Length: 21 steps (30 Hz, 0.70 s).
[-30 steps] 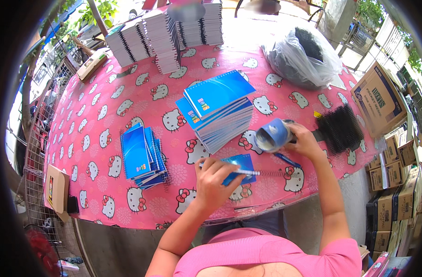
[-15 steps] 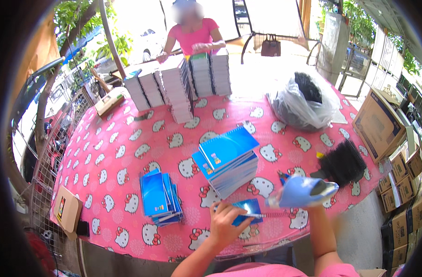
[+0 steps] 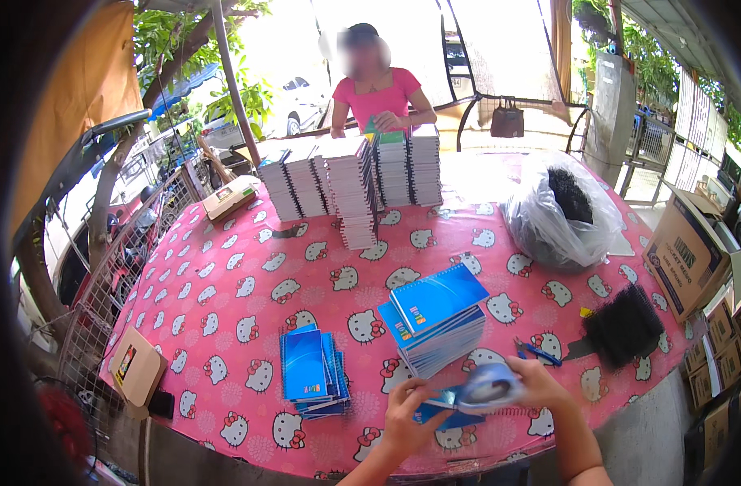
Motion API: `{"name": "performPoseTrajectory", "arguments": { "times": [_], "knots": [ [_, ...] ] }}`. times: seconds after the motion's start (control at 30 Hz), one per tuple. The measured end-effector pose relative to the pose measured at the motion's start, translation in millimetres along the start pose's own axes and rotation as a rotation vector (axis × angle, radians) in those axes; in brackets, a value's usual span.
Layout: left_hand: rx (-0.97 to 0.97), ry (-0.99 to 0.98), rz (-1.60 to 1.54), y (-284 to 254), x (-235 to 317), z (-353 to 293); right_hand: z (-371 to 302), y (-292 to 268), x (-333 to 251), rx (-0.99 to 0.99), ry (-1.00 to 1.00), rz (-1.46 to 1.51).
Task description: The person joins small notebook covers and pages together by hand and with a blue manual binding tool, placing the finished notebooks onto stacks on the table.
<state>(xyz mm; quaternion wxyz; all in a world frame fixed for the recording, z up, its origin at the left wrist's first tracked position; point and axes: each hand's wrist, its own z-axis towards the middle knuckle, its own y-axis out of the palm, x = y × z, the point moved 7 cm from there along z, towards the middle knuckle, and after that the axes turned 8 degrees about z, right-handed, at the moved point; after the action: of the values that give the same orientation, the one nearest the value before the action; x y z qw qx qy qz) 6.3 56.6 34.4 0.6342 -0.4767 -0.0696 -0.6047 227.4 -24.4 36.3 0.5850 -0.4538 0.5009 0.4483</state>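
Note:
My left hand grips a small blue spiral notebook at the table's near edge, thumb and fingers closed on its left end. A thin coil reaches out to the right from it. In my right hand is a pale-blue slipper-like thing with a dark opening, blurred by motion. It overlaps the notebook in view; whether they touch, I cannot tell. Just beyond stands a stack of blue notebooks. A smaller notebook pile lies to the left. Blue-handled pliers lie beyond my right hand.
Black coils lie at the right, and a clear plastic bag of them behind. Tall notebook stacks stand before a person in pink. Cardboard boxes rise beyond the table's right edge; a brown carton lies left.
My right hand has brought the slipper-like thing left, close to my left hand, uncovering the pliers. The whole view has shifted. The person opposite has moved their hands on the stacks.

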Motion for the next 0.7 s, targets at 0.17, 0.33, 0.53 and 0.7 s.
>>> {"name": "performPoseTrajectory", "arguments": {
  "times": [0.17,0.33,0.53,0.7],
  "knots": [
    [0.034,-0.312,-0.484,17,-45,-28,13,7,0,-0.054,-0.05,-0.215],
    [0.09,-0.346,-0.767,19,-42,-25,9,-1,23,-0.015,0.035,0.236],
    [-0.02,-0.336,-0.686,15,-54,-27,26,17,-10,-0.034,-0.073,-0.234],
    [-0.071,-0.438,-0.634,17,-63,-36,27,20,-4,0.03,-0.1,-0.319]
  ]
}}
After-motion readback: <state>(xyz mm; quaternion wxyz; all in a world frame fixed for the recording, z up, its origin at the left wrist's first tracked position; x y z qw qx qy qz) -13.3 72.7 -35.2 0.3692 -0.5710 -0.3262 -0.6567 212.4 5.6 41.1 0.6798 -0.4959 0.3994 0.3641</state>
